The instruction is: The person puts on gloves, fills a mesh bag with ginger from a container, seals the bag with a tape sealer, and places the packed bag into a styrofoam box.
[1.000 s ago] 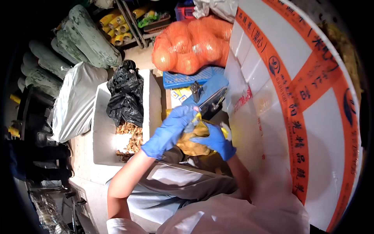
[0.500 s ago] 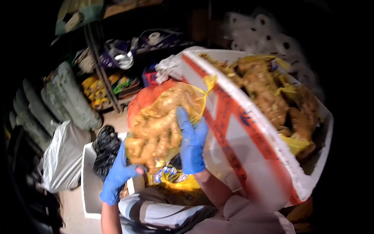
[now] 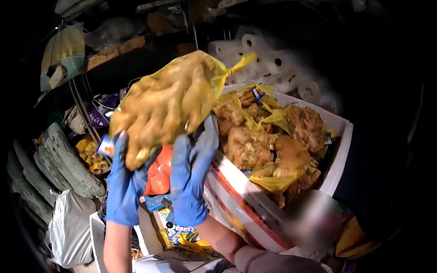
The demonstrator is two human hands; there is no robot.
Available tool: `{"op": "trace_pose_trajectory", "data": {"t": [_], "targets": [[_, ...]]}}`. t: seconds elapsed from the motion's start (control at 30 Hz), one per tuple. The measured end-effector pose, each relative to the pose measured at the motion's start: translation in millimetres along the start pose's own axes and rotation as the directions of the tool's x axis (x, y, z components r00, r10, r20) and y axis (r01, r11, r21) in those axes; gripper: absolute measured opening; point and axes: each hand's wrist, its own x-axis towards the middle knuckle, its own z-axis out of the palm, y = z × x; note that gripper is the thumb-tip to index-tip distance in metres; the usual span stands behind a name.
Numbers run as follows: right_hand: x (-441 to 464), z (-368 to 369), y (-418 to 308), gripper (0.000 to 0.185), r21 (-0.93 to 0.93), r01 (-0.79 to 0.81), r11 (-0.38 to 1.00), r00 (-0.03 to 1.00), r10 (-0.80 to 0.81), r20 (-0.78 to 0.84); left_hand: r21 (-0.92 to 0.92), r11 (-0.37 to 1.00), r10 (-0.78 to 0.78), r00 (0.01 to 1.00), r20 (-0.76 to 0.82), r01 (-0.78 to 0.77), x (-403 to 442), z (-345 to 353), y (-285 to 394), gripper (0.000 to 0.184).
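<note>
A yellow mesh bag of ginger point(image 3: 168, 102) is held up in front of me, its knotted end pointing to the upper right. My left hand point(image 3: 124, 186), in a blue glove, grips its lower left part beside a small blue and white label point(image 3: 105, 145). In a matching glove, my right hand point(image 3: 193, 175) supports the bag's lower right side, some of its fingers behind the bag. Just right of the bag stands a white foam box point(image 3: 334, 170) with red tape, holding several more ginger bags point(image 3: 250, 145).
Below my hands are a pile of blue and white labels point(image 3: 182, 234) and yellow netting. A red mesh bag point(image 3: 159, 170) lies behind them. Wax gourds point(image 3: 70, 159) and a white plastic bag point(image 3: 73, 223) are at left. Plastic rolls point(image 3: 289, 82) stand behind the foam box.
Both hands have raised the ginger bag and tilted its face up. My view has shifted, so more of the foam box's contents and the labels below show.
</note>
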Motion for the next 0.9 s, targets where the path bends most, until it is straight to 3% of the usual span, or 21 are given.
{"op": "trace_pose_trajectory", "data": {"t": [0.03, 0.07, 0.1, 0.17, 0.23, 0.27, 0.3, 0.33, 0.4, 0.47, 0.53, 0.57, 0.6, 0.63, 0.67, 0.73, 0.8, 0.83, 0.9], "targets": [[-7, -6, 6, 0.05, -0.039, 0.069, 0.997, 0.998, -0.069, 0.012, -0.027, 1.0, -0.005, 1.0, 0.024, 0.006, 18, 6, -2, 0.034], [-15, -12, 11, 0.047, -0.074, 0.141, 0.987, 0.99, -0.14, 0.025, 0.068, 0.997, 0.035, 0.999, 0.032, -0.038, 37, 7, -5, 0.034], [-27, -19, 13, 0.043, -0.108, 0.094, 0.99, 0.993, -0.085, 0.084, 0.056, 0.998, 0.005, 0.998, 0.057, -0.008, 51, 17, -10, 0.031], [-48, -26, 21, 0.038, -0.127, 0.045, 0.991, 0.988, -0.025, 0.151, 0.29, 0.948, 0.132, 0.991, 0.016, -0.131, 96, 22, -24, 0.028], [-63, -20, 32, 0.022, 0.052, -0.084, 0.995, 0.993, 0.079, 0.092, 0.371, 0.89, 0.209, 0.96, 0.185, -0.265, 149, 12, -43, 0.028], [-65, -21, 37, 0.022, 0.061, -0.099, 0.993, 0.99, 0.093, 0.102, 0.4, 0.894, 0.16, 0.977, 0.139, -0.204, 167, 6, -52, 0.028], [-65, -24, 42, 0.021, 0.073, -0.141, 0.987, 0.98, 0.128, 0.152, 0.321, 0.923, 0.173, 0.974, 0.144, -0.212, 190, -4, -65, 0.027], [-66, -26, 46, 0.022, 0.082, -0.179, 0.98, 0.966, 0.16, 0.204, 0.252, 0.962, 0.085, 0.992, 0.09, -0.105, 201, -10, -73, 0.026], [-64, -25, 45, 0.018, 0.167, -0.368, 0.915, 0.921, 0.333, 0.201, 0.379, 0.925, -0.077, 0.99, 0.116, 0.028, 212, -17, -81, 0.026], [-60, -29, 49, 0.018, 0.152, -0.383, 0.911, 0.906, 0.339, 0.252, 0.643, 0.739, -0.357, 0.926, 0.123, 0.2, 214, -22, -72, 0.021], [-59, -31, 49, 0.02, 0.109, -0.398, 0.911, 0.886, 0.351, 0.303, 0.742, 0.671, -0.237, 0.941, 0.243, -0.022, 181, -4, -71, 0.019], [-61, -30, 48, 0.02, 0.106, -0.405, 0.908, 0.88, 0.356, 0.316, 0.912, 0.319, -0.074, 0.953, 0.293, -0.256, 188, -7, -73, 0.02], [-64, -30, 48, 0.019, 0.105, -0.418, 0.902, 0.871, 0.366, 0.329, 0.916, -0.122, 0.042, 0.92, 0.39, -0.383, 198, -13, -73, 0.021], [-69, -34, 55, 0.02, 0.043, -0.408, 0.912, 0.866, 0.371, 0.336, 0.897, -0.168, 0.094, 0.899, 0.428, -0.41, 190, -13, -68, 0.019], [-71, -36, 57, 0.021, 0.105, -0.256, 0.961, 0.918, 0.208, 0.339, 0.879, -0.217, 0.146, 0.876, 0.46, -0.425, 176, -10, -58, 0.018], [-61, -57, 41, 0.018, -0.081, 0.031, 0.996, 0.854, 0.016, 0.52, 0.836, 0.132, 0.225, 0.837, 0.498, -0.533, 156, -35, -40, 0.021], [-59, -70, 33, 0.016, -0.02, 0.165, 0.986, 0.751, -0.113, 0.65, 0.782, 0.428, 0.265, 0.89, 0.371, -0.454, 99, -58, -21, 0.021], [-61, -75, 33, 0.016, 0.024, 0.166, 0.986, 0.703, -0.135, 0.698, 0.879, 0.38, 0.187, 0.954, 0.233, -0.289, 68, -73, -8, 0.019], [-65, -79, 26, 0.016, 0.133, 0.161, 0.978, 0.591, -0.203, 0.781, 0.889, 0.441, 0.138, 0.988, 0.071, -0.126, 31, -136, -1, 0.019]]}}
